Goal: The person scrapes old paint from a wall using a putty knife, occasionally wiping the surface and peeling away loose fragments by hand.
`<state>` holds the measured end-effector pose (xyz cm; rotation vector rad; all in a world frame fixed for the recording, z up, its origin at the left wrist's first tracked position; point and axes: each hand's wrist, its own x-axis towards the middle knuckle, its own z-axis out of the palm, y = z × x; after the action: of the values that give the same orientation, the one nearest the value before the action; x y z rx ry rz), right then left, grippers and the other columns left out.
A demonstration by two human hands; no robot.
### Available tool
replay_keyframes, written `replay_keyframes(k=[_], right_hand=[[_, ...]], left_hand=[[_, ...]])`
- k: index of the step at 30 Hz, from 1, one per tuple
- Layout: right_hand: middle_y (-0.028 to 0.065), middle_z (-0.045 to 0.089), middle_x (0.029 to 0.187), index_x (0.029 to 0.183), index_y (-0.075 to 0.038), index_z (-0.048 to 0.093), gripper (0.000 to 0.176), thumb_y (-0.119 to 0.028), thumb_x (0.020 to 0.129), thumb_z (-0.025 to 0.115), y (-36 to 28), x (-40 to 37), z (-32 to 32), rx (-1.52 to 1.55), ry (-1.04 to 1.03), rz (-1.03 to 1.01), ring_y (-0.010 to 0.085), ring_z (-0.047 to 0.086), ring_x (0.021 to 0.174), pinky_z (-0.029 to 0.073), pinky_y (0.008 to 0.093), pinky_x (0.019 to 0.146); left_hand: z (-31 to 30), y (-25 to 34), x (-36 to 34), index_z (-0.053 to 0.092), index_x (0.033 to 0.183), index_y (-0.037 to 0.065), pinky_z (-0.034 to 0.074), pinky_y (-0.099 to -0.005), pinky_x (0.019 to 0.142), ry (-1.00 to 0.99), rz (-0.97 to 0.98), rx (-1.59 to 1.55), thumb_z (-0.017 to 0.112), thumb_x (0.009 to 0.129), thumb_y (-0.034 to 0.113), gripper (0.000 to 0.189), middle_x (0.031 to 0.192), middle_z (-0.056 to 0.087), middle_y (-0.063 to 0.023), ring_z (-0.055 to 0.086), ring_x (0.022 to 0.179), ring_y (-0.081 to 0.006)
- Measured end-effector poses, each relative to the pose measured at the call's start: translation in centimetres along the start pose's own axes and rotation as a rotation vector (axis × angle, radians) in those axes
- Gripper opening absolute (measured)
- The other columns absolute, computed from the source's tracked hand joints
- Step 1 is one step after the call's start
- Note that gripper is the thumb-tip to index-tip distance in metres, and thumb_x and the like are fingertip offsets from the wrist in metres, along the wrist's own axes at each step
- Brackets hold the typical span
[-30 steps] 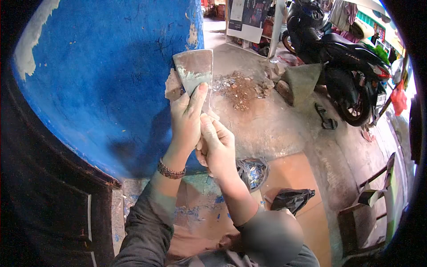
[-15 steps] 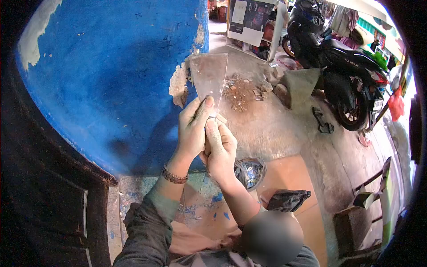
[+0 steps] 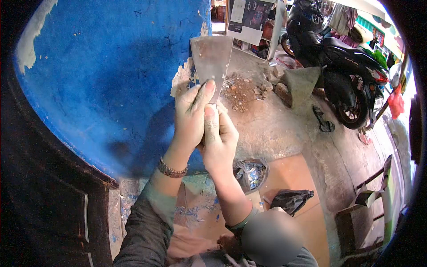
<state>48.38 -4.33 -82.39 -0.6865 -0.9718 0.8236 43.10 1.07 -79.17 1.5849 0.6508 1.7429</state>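
A wide, flat metal scraper [image 3: 212,55] points away from me, its blade beside the edge of the blue wall [image 3: 111,66]. My left hand [image 3: 191,113] is closed round the scraper's lower end, with the thumb on the base of the blade. Just to the right and lower, my right hand [image 3: 219,138] also grips it, thumb lying along the handle. The two hands touch each other, and their fingers hide most of the handle. Next to the blade, a patch of paint [image 3: 181,80] is missing from the wall.
A bag of blue chips [image 3: 251,174] and a black plastic bag [image 3: 291,200] lie on the tiles. Rubble [image 3: 240,94] is on the floor ahead. A motorcycle [image 3: 347,71], a sandal [image 3: 323,119] and a white shelf [image 3: 253,26] stand or lie farther right. A dark door [image 3: 49,191] is at left.
Both hands have moved forward, away from me, with the scraper, whose blade now sits higher in the view. The grip looks the same.
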Motion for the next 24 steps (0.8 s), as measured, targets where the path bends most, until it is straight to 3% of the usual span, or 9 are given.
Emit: replay_keyframes(k=[2,6,7,9,12,16,18,20,24], right_hand=[[0.0119,0.062,0.099,0.106,0.006,0.059,0.026,-0.017,0.096,0.05,1.8,-0.2,0.3,-0.007,0.021,-0.027,0.0136,0.056,0.088,0.045,0.0266,0.078],[0.0076,0.062,0.092,0.109,0.004,0.058,0.027,-0.018,0.096,0.049,3.9,-1.8,-0.7,-0.033,0.03,-0.106,0.0095,0.054,0.08,0.045,0.0241,0.071],[0.0033,0.059,0.089,0.113,0.003,0.055,0.028,-0.019,0.098,0.046,4.1,-2.0,-1.0,0.004,-0.011,-0.047,0.005,0.05,0.073,0.041,0.0197,0.063],[-0.0012,0.056,0.076,0.117,0.002,0.051,0.032,-0.023,0.1,0.042,2.9,-2.2,-1.2,0.107,-0.09,0.082,0.0011,0.045,0.056,0.035,0.0157,0.047],[-0.0024,0.052,0.069,0.107,-0.001,0.058,0.025,-0.021,0.098,0.045,-0.4,-2.1,-1.8,0.267,-0.23,0.187,0.0023,0.044,0.055,0.036,0.0182,0.049],[-0.0007,0.05,0.061,0.113,0.004,0.053,0.033,-0.024,0.099,0.041,-2.9,-0.8,-2.5,0.07,-0.348,0.191,0.004,0.041,0.044,0.032,0.0174,0.04],[-0.0001,0.052,0.065,0.114,0.004,0.053,0.033,-0.022,0.099,0.042,-2.7,-0.1,-3.4,0.061,-0.388,0.166,0.004,0.043,0.047,0.034,0.0179,0.044],[0.0006,0.053,0.069,0.117,0.004,0.052,0.032,-0.02,0.098,0.044,-2.6,0.7,-4.0,0.022,-0.452,0.146,0.0036,0.044,0.05,0.035,0.0183,0.047],[-0.0017,0.055,0.074,0.12,0.0,0.054,0.031,-0.019,0.096,0.05,-3.8,2.0,-5.6,0.083,-0.406,0.295,0.0027,0.045,0.056,0.038,0.0187,0.051]], left_hand=[[-0.9,-0.6,-0.9,0.059,0.073,-0.001,0.033,-0.0252,0.051,0.016,-0.13,0.034,0.057,0.092,0.021,0.029,0.061,0.05,-0.0005,0.041,0.057,-0.0069],[-1.6,-2.5,-3.1,0.058,0.072,0.0,0.033,-0.0251,0.05,0.02,-0.176,0.057,0.056,0.093,0.022,0.031,0.061,0.047,0.0007,0.039,0.058,-0.0056],[-1.5,-2.4,-3.4,0.058,0.072,0.0,0.035,-0.0245,0.051,0.011,-0.236,-0.016,0.056,0.093,0.022,0.031,0.061,0.051,0.0,0.042,0.058,-0.0055],[-1.3,-1.7,-3.5,0.058,0.073,0.0,0.036,-0.0244,0.052,-0.006,-0.202,-0.009,0.056,0.094,0.022,0.031,0.062,0.054,-0.001,0.045,0.059,-0.0057],[-1.0,1.4,-3.0,0.059,0.078,-0.001,0.041,-0.0236,0.054,-0.033,-0.147,-0.005,0.054,0.094,0.023,0.029,0.067,0.062,-0.0048,0.054,0.061,-0.0072],[-1.2,3.1,-2.8,0.06,0.079,-0.001,0.042,-0.0231,0.055,0.025,-0.123,0.045,0.052,0.095,0.022,0.029,0.07,0.064,-0.0062,0.056,0.061,-0.0076],[-1.0,3.5,-2.7,0.058,0.085,-0.001,0.048,-0.026,0.063,0.031,-0.215,0.092,0.044,0.098,0.026,0.034,0.075,0.064,-0.0115,0.062,0.065,-0.0151],[-1.6,2.7,-2.6,0.058,0.087,-0.002,0.048,-0.0272,0.066,0.023,-0.212,0.15,0.043,0.098,0.026,0.033,0.077,0.064,-0.0116,0.061,0.068,-0.0146],[-1.6,3.0,-1.3,0.059,0.093,-0.003,0.046,-0.0304,0.076,0.23,-0.212,0.158,0.041,0.099,0.025,0.034,0.084,0.064,-0.0111,0.06,0.078,-0.0172]])
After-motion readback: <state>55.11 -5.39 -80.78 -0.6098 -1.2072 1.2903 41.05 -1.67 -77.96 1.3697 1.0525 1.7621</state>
